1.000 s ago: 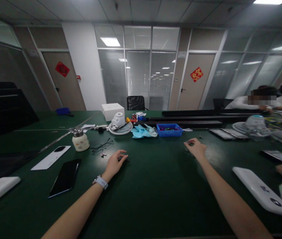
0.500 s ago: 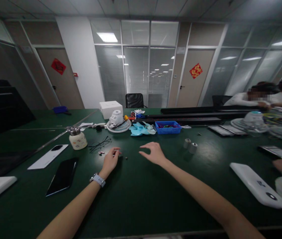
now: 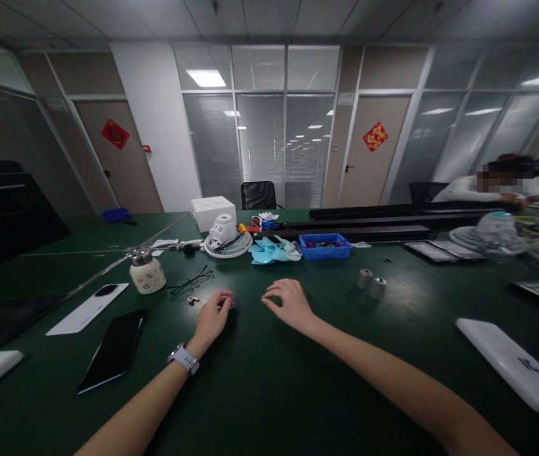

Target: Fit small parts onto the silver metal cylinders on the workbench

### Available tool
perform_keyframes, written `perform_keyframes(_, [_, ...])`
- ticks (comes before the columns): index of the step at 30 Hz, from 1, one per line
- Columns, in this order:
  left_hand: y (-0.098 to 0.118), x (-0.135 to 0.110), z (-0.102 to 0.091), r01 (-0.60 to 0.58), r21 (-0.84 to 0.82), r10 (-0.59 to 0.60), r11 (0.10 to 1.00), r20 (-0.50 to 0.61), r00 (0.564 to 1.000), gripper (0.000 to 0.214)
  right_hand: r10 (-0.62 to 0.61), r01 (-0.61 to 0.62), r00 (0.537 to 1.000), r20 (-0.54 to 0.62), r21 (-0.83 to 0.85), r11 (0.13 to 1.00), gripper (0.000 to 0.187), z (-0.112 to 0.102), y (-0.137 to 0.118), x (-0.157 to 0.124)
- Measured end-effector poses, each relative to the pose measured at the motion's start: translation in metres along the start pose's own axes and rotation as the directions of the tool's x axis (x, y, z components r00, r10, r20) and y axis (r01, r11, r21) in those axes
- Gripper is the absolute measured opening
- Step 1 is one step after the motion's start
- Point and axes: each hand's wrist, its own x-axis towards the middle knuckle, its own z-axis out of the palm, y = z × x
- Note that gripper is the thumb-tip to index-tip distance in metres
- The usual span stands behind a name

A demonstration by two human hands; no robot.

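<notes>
And here's the right hand (image 3: 292,305), its grip narrowed, thumb and forefinger almost meeting; whether something tiny is pinched there, I cannot tell. Across at nine o'clock, the left hand (image 3: 211,318) sits with fingers curled and thumb in close, its contents hidden too. Two silver cylinders (image 3: 378,289) stand upright side by side on the green surface (image 3: 259,386), at about three o'clock from the right hand, well apart from it. A small earbud-like piece (image 3: 193,299) lies at ten o'clock from the left hand, eyeglasses (image 3: 194,280) at eleven. The change: half a second ago that right grip gaped wider, and a small dark piece lay between the hands; now it's out of sight!
</notes>
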Motion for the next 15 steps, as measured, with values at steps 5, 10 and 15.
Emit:
perform_keyframes(5, [0.002,-0.002,0.001,0.000,0.024,-0.002,1.000,0.057,0.998,0.032,0.212,-0.267,0.934,-0.289,-0.167,0.949,0.026,-0.106,0.103,-0.034])
perform_keyframes(10, [0.003,0.000,0.005,-0.007,0.132,-0.012,0.991,0.143,0.990,0.034,0.409,-0.520,0.835,-0.368,-0.288,0.804,0.031,-0.144,0.183,-0.067])
perform_keyframes(15, [0.003,-0.002,0.005,-0.041,0.180,0.001,0.983,0.221,0.975,0.038,0.525,-0.597,0.793,-0.309,-0.218,0.772,0.031,-0.131,0.189,-0.074])
